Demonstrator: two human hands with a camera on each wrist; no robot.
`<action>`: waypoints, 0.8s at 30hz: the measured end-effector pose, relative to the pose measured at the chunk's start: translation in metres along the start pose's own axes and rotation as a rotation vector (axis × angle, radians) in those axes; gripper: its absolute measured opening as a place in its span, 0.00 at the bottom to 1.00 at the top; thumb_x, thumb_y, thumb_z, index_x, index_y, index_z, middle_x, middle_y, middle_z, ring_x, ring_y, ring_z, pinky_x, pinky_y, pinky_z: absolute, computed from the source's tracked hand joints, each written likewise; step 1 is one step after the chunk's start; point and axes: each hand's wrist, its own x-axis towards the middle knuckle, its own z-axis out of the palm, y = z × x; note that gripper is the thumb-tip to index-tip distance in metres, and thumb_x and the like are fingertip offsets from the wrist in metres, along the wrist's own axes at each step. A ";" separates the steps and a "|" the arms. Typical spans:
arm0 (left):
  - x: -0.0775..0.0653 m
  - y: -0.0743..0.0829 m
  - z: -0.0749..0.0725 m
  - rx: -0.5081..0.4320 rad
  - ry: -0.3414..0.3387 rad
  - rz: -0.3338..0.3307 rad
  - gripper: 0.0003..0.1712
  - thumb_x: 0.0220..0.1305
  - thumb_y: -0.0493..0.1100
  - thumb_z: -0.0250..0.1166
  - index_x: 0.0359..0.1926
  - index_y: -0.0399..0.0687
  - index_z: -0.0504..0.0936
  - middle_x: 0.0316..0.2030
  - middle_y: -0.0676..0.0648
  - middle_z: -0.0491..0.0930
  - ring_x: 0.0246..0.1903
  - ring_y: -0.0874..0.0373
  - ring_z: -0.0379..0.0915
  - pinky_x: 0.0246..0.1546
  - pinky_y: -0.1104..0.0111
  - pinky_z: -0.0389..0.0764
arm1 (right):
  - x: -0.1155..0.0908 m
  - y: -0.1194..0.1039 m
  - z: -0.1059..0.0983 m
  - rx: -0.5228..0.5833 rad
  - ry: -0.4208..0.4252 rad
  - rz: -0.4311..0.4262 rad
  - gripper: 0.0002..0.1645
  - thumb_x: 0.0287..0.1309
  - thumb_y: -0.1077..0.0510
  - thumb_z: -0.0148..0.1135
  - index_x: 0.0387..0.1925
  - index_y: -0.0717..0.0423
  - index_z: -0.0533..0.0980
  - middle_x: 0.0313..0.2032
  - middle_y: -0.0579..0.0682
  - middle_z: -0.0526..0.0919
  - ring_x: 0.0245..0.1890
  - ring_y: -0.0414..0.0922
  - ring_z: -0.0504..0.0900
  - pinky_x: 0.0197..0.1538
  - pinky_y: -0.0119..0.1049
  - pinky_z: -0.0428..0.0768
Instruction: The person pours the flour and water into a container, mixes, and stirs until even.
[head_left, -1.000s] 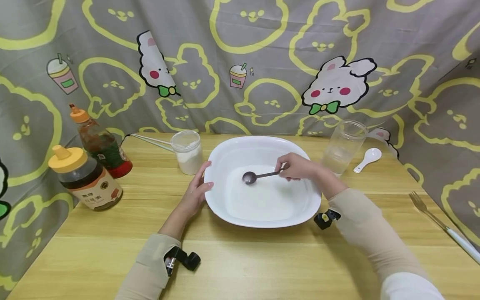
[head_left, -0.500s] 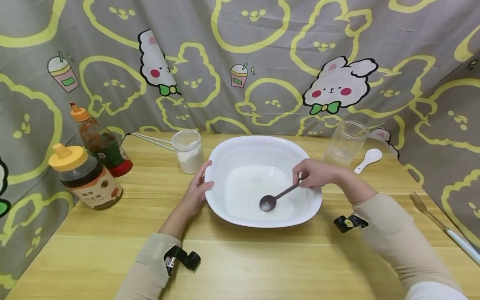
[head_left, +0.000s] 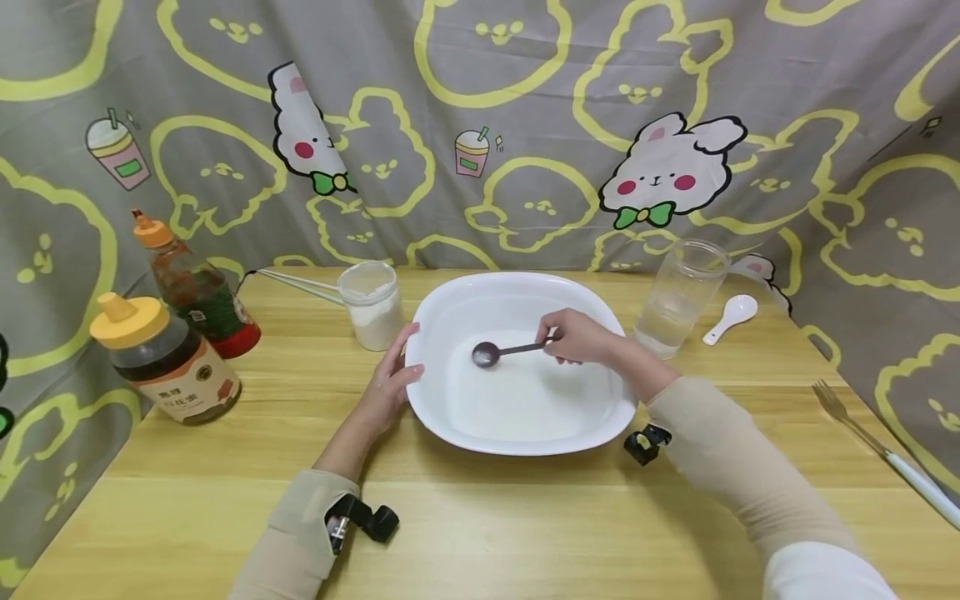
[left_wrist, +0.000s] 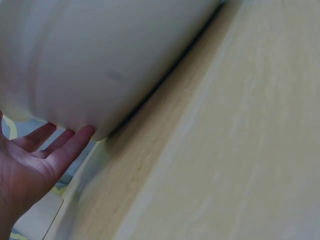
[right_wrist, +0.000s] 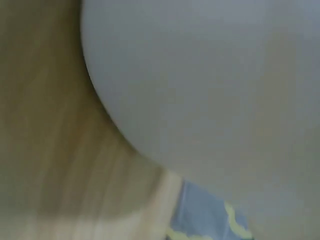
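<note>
A white oval basin (head_left: 450, 312) stands mid-table in the head view, with pale white contents low inside; whether powder or liquid I cannot tell. My left hand (head_left: 385, 390) holds its left side, thumb over the rim. In the left wrist view, the fingers (left_wrist: 70, 147) lie against the basin's outer wall. Above the contents, my right hand (head_left: 581, 337) pinches the handle of a dark brown spoon (head_left: 486, 355). The spoon's bowl points left and touches or nearly touches the contents. Only the basin's outside fills the right wrist view; the right hand is hidden there.
Behind the basin's left stands a jar of white powder (head_left: 372, 312). A honey bottle (head_left: 172, 367) and a red sauce bottle (head_left: 198, 292) stand far left. Right are a clear jar (head_left: 678, 296) with some water, a white spoon (head_left: 735, 315) and a fork (head_left: 862, 433).
The right hand swept the brown spoon toward the basin's front right, then back to the left side of the contents. The left hand has stayed on the rim.
</note>
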 end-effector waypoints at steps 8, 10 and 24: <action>-0.001 0.001 0.001 -0.016 0.002 0.012 0.37 0.52 0.36 0.50 0.64 0.53 0.50 0.55 0.33 0.56 0.49 0.36 0.58 0.36 0.58 0.76 | -0.008 -0.009 0.014 0.103 -0.256 -0.083 0.07 0.48 0.69 0.52 0.31 0.65 0.75 0.11 0.51 0.71 0.07 0.39 0.60 0.12 0.27 0.60; 0.000 0.001 0.001 -0.012 0.003 0.009 0.37 0.52 0.36 0.51 0.64 0.54 0.50 0.55 0.34 0.56 0.48 0.38 0.58 0.36 0.57 0.76 | -0.016 -0.007 0.008 0.068 -0.316 -0.113 0.08 0.47 0.70 0.52 0.31 0.65 0.75 0.10 0.49 0.70 0.07 0.38 0.60 0.12 0.26 0.59; 0.000 0.002 0.000 0.001 0.002 -0.002 0.37 0.53 0.37 0.51 0.64 0.55 0.51 0.55 0.34 0.56 0.49 0.36 0.57 0.39 0.48 0.71 | -0.053 -0.005 -0.060 -0.290 -0.204 0.051 0.11 0.40 0.73 0.48 0.23 0.59 0.75 0.09 0.47 0.68 0.09 0.38 0.62 0.12 0.27 0.60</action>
